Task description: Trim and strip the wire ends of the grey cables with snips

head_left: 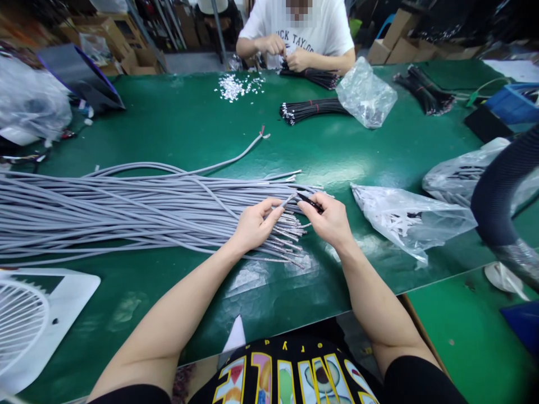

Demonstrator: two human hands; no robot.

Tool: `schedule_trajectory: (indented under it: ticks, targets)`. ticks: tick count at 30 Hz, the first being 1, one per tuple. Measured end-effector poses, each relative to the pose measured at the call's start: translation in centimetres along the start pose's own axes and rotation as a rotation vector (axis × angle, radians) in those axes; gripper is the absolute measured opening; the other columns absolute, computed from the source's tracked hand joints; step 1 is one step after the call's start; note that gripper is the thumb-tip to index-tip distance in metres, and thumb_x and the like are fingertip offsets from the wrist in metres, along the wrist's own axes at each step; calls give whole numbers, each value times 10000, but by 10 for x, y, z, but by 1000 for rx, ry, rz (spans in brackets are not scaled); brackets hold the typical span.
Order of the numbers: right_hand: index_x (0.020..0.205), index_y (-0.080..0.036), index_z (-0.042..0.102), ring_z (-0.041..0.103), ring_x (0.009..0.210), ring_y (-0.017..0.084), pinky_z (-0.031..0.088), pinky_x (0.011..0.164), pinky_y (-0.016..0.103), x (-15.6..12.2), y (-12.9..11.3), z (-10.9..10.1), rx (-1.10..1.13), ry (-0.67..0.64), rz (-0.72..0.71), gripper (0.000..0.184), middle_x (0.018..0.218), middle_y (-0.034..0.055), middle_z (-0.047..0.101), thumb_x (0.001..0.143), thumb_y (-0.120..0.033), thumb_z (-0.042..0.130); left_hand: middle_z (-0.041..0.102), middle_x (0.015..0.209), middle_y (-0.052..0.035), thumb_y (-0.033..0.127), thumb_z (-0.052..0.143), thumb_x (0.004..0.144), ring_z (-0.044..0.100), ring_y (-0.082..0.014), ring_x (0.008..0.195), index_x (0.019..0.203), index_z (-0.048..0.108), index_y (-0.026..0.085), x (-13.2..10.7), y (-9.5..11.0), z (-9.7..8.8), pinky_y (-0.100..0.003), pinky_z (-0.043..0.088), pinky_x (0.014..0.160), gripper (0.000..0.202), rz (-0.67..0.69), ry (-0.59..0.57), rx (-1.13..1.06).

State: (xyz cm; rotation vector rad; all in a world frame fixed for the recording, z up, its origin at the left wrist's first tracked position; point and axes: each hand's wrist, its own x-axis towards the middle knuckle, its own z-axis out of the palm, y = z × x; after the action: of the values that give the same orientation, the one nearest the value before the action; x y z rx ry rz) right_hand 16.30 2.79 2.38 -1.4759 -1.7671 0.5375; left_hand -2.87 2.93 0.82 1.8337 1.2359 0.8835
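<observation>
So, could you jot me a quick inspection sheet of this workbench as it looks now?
Surface: green table top, glossy.
Job's things: big bundle of long grey cables; small black piece.
Clutter: clear plastic bag of white bits; white plastic fan grille; pile of small white pieces.
Hands: left hand fingers pinch one grey cable; right hand fingers pinch the small black piece.
Cables: bundles of black cables across the table.
Surroundings: person in white T-shirt opposite; brown cardboard boxes.

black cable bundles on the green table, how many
3. First bundle under the co-worker's hands; second bundle just nearer, beside a clear bag; third bundle further right, near the blue crate. More may be hidden inside bags.
</observation>
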Motion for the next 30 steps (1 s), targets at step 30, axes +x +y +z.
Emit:
schedule_trajectory:
  ticks: [30]
  targets:
    - [623, -193, 490, 399, 538, 105, 282, 550, 244, 1, 0, 8, 38, 6, 4, 283, 552, -39, 432, 812, -390, 566, 556, 651, 0, 394, 468, 891, 461, -119, 606, 957, 661, 140, 4, 2, -1, -221, 336, 549, 326, -21, 29, -84]
